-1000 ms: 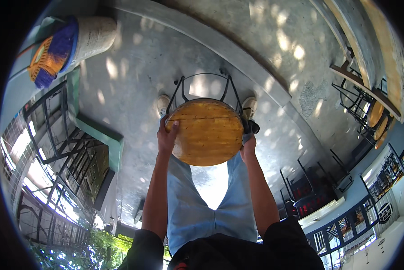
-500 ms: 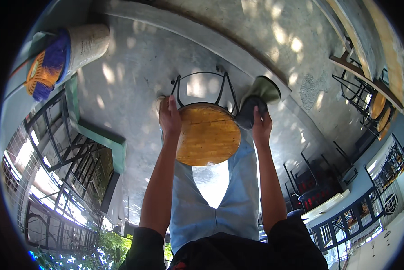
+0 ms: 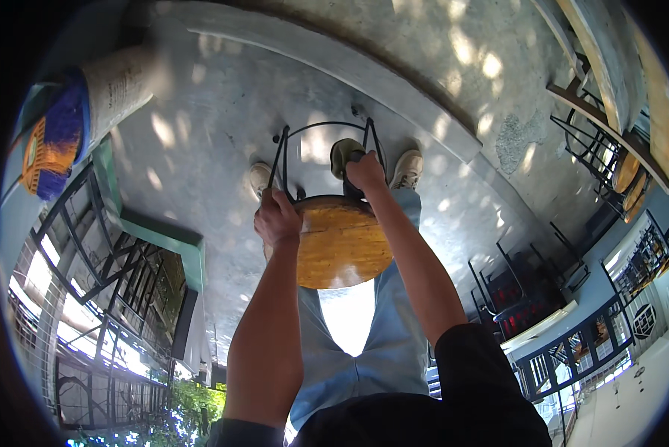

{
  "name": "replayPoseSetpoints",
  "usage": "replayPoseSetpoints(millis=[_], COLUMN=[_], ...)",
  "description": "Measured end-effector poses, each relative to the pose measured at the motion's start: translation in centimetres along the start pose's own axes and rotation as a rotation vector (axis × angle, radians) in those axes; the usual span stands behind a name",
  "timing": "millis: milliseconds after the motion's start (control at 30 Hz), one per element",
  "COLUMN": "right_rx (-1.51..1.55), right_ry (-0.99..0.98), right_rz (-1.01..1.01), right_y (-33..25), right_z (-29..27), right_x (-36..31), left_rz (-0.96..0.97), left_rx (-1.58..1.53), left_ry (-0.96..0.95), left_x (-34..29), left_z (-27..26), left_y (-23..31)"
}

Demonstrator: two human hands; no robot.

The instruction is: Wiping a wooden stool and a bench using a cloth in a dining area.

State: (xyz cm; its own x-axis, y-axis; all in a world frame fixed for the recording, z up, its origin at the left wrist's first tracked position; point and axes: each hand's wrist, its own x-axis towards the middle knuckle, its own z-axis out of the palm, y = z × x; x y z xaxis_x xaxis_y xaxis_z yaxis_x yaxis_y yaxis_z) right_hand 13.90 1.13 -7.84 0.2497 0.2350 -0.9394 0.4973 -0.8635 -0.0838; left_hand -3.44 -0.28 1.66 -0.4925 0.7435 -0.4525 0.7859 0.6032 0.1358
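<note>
Two hands on one stool: left hand (image 3: 276, 218) clenched over the seat's left rim, right hand (image 3: 365, 172) closed round a greenish cloth (image 3: 343, 154) at the far rim. Stool (image 3: 339, 242): round yellow wooden seat, black metal frame, centred on bare concrete floor (image 3: 223, 127). Black chairs (image 3: 509, 287) stand right; a green-edged railing (image 3: 137, 246) stands left.

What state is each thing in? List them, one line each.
Round wooden stool: tilted, seat held up off the ground, metal legs pointing away.
Left hand: closed on the stool's seat edge by a leg.
Right hand: gripping a crumpled greenish cloth at the stool's far side.
Blue and orange basket: lying on its side against the pale cylinder.
</note>
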Motion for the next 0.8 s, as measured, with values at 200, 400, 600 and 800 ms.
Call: replayPoseSetpoints(millis=[200, 400, 600, 800], right_rx=[0.059, -0.092, 0.438, 0.43], right_ry=[0.151, 0.176, -0.303, -0.273], right_rz=[0.089, 0.128, 0.136, -0.047], right_y=[1.6, 1.8, 0.5, 6.3], right_z=[1.0, 0.1, 0.9, -0.5], right_x=[10.2, 15.0, 0.2, 1.5], left_rz=[-0.015, 0.048, -0.006, 0.044], left_rx=[0.046, -0.064, 0.084, 0.028], left_ry=[-0.049, -0.107, -0.122, -0.156], left_x=[-0.2, -0.3, 0.4, -0.4], left_z=[0.6, 0.9, -0.7, 1.3], left_y=[1.4, 0.4, -3.2, -0.2])
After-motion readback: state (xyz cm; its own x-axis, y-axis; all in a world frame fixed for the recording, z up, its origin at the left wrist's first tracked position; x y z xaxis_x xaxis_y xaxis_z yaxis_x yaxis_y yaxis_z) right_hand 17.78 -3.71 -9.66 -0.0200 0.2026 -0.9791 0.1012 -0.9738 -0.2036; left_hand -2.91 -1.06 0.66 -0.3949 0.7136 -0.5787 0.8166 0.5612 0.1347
